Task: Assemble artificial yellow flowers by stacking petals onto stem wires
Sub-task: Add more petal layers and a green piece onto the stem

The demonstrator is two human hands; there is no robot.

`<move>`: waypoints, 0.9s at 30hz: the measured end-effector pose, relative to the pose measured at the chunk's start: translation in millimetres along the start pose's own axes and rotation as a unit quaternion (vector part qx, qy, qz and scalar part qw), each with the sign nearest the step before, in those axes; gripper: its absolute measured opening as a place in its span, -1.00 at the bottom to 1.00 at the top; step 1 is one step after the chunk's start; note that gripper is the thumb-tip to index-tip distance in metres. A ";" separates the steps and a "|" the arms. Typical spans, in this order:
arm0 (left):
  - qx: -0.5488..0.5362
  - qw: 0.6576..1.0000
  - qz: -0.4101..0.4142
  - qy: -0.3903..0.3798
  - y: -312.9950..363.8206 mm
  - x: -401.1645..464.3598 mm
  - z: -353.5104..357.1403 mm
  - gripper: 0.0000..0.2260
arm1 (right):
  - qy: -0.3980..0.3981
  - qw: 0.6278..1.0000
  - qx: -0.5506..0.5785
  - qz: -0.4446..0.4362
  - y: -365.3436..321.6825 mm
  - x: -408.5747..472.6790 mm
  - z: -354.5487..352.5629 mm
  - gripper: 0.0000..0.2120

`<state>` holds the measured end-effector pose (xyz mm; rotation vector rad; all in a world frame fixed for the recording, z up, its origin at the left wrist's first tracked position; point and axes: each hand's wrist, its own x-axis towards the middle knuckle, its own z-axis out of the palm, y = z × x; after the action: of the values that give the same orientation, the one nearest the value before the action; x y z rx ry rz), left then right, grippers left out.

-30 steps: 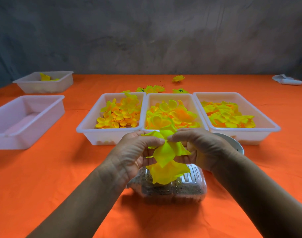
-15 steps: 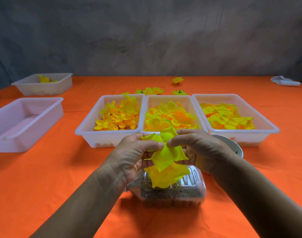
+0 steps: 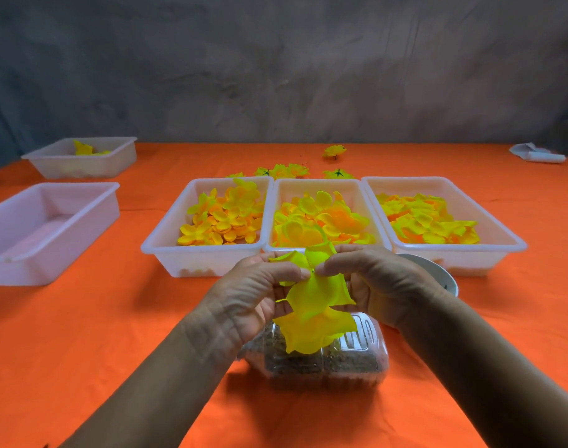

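Both hands up over the clear plastic container [image 3: 350,360]: left hand [image 3: 253,295] and right hand [image 3: 379,286] pinch a yellow petal layer [image 3: 315,305] at its centre, thumbs nearly touching. Three white trays [image 3: 211,253] of yellow petals side by side behind on orange tablecloth [image 3: 82,334].

Backdrop is just a rough grey wall [image 3: 276,66], kinda mottled like bare concrete. Tabletop [image 3: 82,334] is covered edge to edge in bright orange cloth. Soft even light, faint shadows.
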<state>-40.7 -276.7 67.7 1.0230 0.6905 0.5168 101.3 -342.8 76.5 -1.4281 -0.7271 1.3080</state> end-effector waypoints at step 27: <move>-0.033 0.998 -0.053 0.008 -3.0 6.7 -0.7 -0.77 | 0.037 0.999 0.029 0.014 2.7 4.2 6.5 -0.91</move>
<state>-36.4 -273.0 62.9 0.9171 0.7322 0.4533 95.5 -338.0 73.3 -1.4359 -0.6179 1.2802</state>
